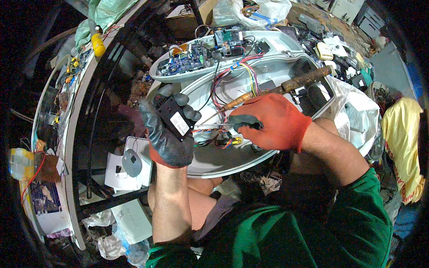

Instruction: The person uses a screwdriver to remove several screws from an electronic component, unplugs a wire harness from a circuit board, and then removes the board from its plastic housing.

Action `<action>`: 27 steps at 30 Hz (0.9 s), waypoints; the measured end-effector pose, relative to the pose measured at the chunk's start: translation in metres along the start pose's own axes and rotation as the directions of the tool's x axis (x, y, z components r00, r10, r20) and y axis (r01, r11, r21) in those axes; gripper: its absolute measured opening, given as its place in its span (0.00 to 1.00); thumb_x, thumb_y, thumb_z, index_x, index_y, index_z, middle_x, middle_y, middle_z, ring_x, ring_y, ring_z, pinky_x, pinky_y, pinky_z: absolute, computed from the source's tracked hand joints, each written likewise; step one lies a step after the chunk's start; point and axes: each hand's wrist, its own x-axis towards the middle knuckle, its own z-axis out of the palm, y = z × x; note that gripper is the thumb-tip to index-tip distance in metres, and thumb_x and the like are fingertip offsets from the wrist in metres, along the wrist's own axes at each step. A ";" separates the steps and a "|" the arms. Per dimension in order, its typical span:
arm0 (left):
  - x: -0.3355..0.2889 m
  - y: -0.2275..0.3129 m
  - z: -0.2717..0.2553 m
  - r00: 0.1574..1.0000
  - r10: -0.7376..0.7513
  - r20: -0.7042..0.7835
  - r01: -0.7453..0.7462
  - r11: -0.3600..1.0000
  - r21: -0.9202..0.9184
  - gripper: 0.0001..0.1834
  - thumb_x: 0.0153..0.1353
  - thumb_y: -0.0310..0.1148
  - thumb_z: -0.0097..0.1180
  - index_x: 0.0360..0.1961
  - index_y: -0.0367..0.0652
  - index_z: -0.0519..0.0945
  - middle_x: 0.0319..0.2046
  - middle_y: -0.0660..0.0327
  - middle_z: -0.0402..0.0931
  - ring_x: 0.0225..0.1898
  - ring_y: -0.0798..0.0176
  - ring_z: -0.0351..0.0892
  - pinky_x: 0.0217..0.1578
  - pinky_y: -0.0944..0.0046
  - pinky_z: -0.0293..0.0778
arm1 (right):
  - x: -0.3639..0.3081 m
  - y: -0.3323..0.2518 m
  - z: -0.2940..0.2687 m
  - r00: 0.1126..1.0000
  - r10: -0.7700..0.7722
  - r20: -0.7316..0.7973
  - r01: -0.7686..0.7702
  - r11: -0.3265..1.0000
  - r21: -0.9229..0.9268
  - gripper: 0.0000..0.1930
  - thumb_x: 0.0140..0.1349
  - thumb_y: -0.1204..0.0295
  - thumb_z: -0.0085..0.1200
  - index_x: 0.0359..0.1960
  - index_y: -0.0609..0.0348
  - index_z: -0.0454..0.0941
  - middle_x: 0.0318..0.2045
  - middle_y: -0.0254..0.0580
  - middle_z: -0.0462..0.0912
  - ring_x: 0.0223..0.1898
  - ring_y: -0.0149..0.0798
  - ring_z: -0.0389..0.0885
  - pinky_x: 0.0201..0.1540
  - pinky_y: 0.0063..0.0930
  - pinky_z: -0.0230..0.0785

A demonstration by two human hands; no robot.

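Observation:
My left hand [167,138], in a black-coated glove, is closed around a small black box-shaped module [170,117] with a white label. Opposite it, my right hand [272,123], in an orange-red glove with dark fingertips, pinches a thin metal-shafted tool [212,125] pointing at the module's side. A long tool with a brown wrapped handle [308,78] passes behind the right hand, its narrow end slanting toward the module. Both hands are over an open grey plastic housing [223,169]. Coloured wires [219,87] run from it to the hinged-back half, which carries a blue circuit board [181,60].
At left stands a table edge [71,147] on a black metal frame. White panels [127,165] lie below it. Mixed electronic scrap [348,62] is heaped at the far right, near a white plastic bag [353,116] and a yellow bag [400,143].

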 end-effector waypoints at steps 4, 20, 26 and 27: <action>-0.002 -0.004 0.002 1.000 0.003 -0.006 -0.003 0.999 0.037 0.29 0.65 0.61 0.46 0.48 0.46 0.77 0.33 0.59 0.80 0.28 0.62 0.78 0.31 0.60 0.76 | 0.001 0.001 -0.001 0.999 0.012 0.036 -0.013 1.000 0.017 0.16 0.55 0.61 0.51 0.39 0.59 0.81 0.38 0.52 0.83 0.42 0.55 0.81 0.47 0.46 0.73; -0.007 -0.014 -0.003 0.978 0.148 0.148 -0.190 0.924 0.331 0.28 0.69 0.55 0.47 0.52 0.39 0.74 0.39 0.56 0.77 0.39 0.63 0.77 0.40 0.60 0.75 | 0.003 0.003 0.003 0.990 0.028 0.142 -0.036 0.998 0.052 0.15 0.55 0.65 0.53 0.42 0.58 0.79 0.36 0.54 0.82 0.41 0.57 0.80 0.45 0.48 0.72; -0.008 -0.022 -0.002 0.971 0.131 0.199 -0.207 0.877 0.433 0.26 0.70 0.51 0.47 0.51 0.37 0.75 0.40 0.55 0.76 0.40 0.62 0.77 0.41 0.60 0.75 | 0.005 0.009 0.010 0.969 0.108 0.224 -0.151 0.972 0.182 0.15 0.55 0.64 0.51 0.40 0.58 0.79 0.39 0.58 0.81 0.43 0.59 0.79 0.47 0.48 0.71; -0.008 -0.022 0.000 0.975 0.135 0.175 -0.201 0.871 0.449 0.26 0.70 0.52 0.47 0.51 0.37 0.75 0.39 0.56 0.76 0.40 0.62 0.77 0.41 0.60 0.75 | 0.005 0.009 0.013 0.963 0.146 0.225 -0.194 0.959 0.206 0.15 0.54 0.63 0.50 0.39 0.58 0.80 0.39 0.59 0.81 0.44 0.60 0.78 0.48 0.48 0.70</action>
